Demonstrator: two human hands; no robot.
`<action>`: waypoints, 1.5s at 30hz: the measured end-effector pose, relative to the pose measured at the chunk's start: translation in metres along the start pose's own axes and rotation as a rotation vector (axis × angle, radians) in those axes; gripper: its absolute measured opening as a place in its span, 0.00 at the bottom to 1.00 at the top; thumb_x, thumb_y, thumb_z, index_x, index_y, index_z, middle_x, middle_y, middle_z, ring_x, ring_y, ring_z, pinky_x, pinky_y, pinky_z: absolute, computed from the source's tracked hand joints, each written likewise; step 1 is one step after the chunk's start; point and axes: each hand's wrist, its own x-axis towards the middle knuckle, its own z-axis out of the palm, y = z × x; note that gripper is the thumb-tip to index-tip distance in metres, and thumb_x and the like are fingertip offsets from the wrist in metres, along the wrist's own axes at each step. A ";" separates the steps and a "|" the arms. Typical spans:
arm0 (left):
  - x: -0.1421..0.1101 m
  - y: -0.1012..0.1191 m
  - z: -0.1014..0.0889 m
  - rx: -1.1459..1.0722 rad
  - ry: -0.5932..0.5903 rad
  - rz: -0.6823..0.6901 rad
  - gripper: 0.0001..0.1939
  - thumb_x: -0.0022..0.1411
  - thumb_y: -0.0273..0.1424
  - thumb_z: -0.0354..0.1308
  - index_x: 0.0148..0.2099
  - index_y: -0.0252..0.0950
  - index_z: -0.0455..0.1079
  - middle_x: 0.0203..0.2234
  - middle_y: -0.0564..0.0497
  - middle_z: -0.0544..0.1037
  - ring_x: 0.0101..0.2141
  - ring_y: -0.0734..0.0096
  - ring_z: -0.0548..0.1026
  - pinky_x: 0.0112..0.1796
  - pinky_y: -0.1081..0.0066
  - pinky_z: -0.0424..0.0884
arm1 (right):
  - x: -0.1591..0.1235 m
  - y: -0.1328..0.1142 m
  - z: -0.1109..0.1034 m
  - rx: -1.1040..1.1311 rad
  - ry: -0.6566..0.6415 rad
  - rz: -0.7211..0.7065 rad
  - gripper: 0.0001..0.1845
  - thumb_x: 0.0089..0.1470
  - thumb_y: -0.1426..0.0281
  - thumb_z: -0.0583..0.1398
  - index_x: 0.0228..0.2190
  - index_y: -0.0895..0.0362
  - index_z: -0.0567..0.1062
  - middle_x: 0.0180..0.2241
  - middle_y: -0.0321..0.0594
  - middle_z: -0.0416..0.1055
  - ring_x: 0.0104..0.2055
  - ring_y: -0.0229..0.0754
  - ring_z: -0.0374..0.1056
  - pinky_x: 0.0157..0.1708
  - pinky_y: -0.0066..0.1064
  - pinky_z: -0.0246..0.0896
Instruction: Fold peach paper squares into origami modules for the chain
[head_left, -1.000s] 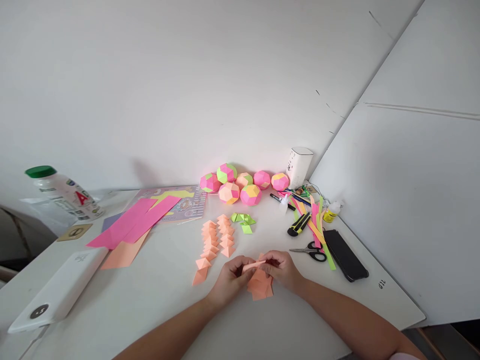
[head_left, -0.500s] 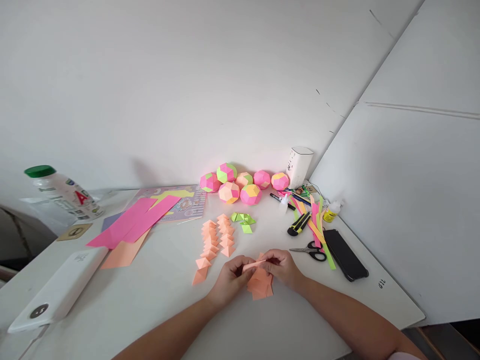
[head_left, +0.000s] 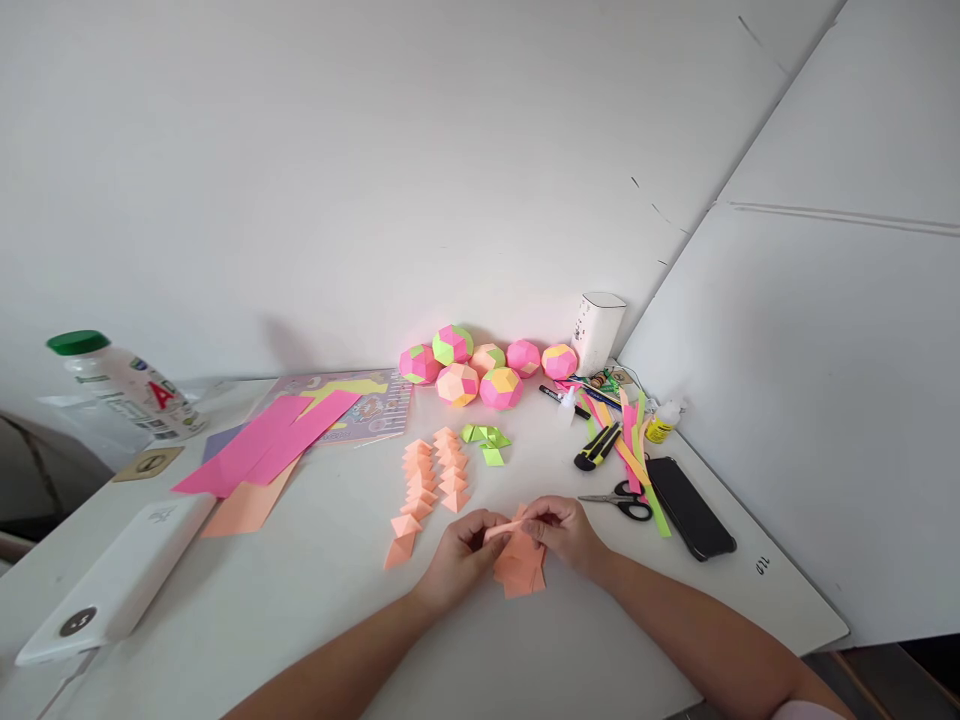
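Note:
Between the fingertips of both hands is a small folded piece of orange paper (head_left: 504,530), seen nearly edge-on. My left hand (head_left: 461,555) pinches its left end, thumb in front. On its right end the thumb and fingers of my right hand (head_left: 566,533) are closed. Just below and behind the hands lies a loose pile of flat orange paper squares (head_left: 523,578). Left of the hands, two columns of folded orange paper units (head_left: 420,490) stretch away over the table. A few folded green paper units (head_left: 489,440) sit beyond them.
Several multicoloured paper balls (head_left: 458,384) rest against the wall. To the right are scissors (head_left: 626,500), a box cutter (head_left: 598,447), paper strips (head_left: 634,430), a glue bottle (head_left: 663,424) and a black phone (head_left: 690,508). At left are pink sheets (head_left: 270,440), a bottle (head_left: 124,385) and a white device (head_left: 120,580).
My right hand's fingers have slid slightly left along the folded orange paper. My left hand has hardly moved, and the things on the table lie as before.

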 end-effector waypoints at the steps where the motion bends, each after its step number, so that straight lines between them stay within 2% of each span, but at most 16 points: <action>1: 0.000 0.001 0.000 -0.007 0.000 0.000 0.11 0.58 0.37 0.56 0.34 0.34 0.70 0.22 0.55 0.66 0.24 0.76 0.61 0.25 0.75 0.59 | 0.000 0.000 0.000 -0.016 -0.003 -0.008 0.12 0.49 0.61 0.63 0.25 0.58 0.74 0.21 0.34 0.67 0.19 0.33 0.61 0.19 0.25 0.57; 6: 0.000 0.004 0.001 0.002 0.027 0.003 0.11 0.58 0.38 0.56 0.34 0.34 0.70 0.23 0.54 0.67 0.25 0.75 0.62 0.26 0.74 0.60 | -0.003 -0.003 0.001 -0.064 -0.014 -0.026 0.13 0.55 0.62 0.58 0.28 0.59 0.72 0.19 0.33 0.64 0.20 0.34 0.62 0.20 0.25 0.57; 10: -0.001 0.003 0.001 0.032 0.016 -0.011 0.10 0.59 0.37 0.55 0.34 0.35 0.70 0.25 0.53 0.69 0.25 0.74 0.64 0.26 0.74 0.61 | -0.005 -0.003 0.003 -0.068 -0.041 -0.058 0.10 0.53 0.64 0.59 0.34 0.57 0.69 0.26 0.36 0.68 0.24 0.34 0.63 0.23 0.25 0.59; 14: -0.001 0.002 0.002 0.091 -0.011 0.004 0.10 0.59 0.37 0.56 0.35 0.35 0.71 0.27 0.51 0.72 0.28 0.72 0.68 0.29 0.72 0.64 | -0.005 -0.004 0.005 -0.135 -0.082 -0.124 0.08 0.51 0.66 0.61 0.30 0.58 0.73 0.26 0.37 0.69 0.24 0.35 0.64 0.24 0.26 0.61; 18: 0.000 -0.001 0.003 0.107 0.026 0.036 0.10 0.58 0.37 0.56 0.36 0.36 0.71 0.28 0.51 0.72 0.30 0.70 0.69 0.31 0.71 0.66 | -0.005 -0.006 0.006 -0.120 -0.064 -0.077 0.07 0.52 0.68 0.60 0.28 0.59 0.75 0.21 0.35 0.69 0.20 0.34 0.65 0.21 0.26 0.61; 22: 0.001 -0.003 0.002 0.135 0.076 0.061 0.10 0.57 0.37 0.57 0.34 0.36 0.71 0.25 0.52 0.71 0.27 0.71 0.68 0.28 0.73 0.64 | -0.005 -0.003 0.005 -0.099 -0.058 -0.070 0.07 0.52 0.67 0.59 0.28 0.59 0.74 0.20 0.34 0.68 0.20 0.34 0.66 0.20 0.25 0.62; 26: 0.001 -0.001 0.002 0.129 0.058 0.050 0.11 0.57 0.38 0.57 0.31 0.35 0.71 0.22 0.54 0.67 0.24 0.74 0.65 0.25 0.74 0.61 | -0.005 0.002 0.005 -0.088 -0.092 -0.074 0.09 0.52 0.65 0.60 0.31 0.59 0.74 0.23 0.35 0.70 0.21 0.35 0.67 0.22 0.26 0.64; 32: 0.001 0.003 0.002 0.141 0.054 0.051 0.12 0.56 0.39 0.57 0.28 0.35 0.70 0.21 0.55 0.65 0.23 0.76 0.62 0.24 0.75 0.60 | -0.005 -0.003 0.006 -0.123 -0.083 -0.059 0.11 0.52 0.63 0.60 0.30 0.59 0.76 0.22 0.37 0.72 0.20 0.36 0.68 0.20 0.27 0.65; 45: 0.000 0.002 0.001 0.080 0.056 0.031 0.16 0.55 0.41 0.58 0.23 0.35 0.66 0.19 0.56 0.64 0.21 0.76 0.62 0.23 0.75 0.60 | -0.005 -0.001 0.004 -0.090 -0.099 0.004 0.12 0.52 0.63 0.60 0.29 0.60 0.76 0.17 0.34 0.68 0.18 0.35 0.66 0.18 0.25 0.61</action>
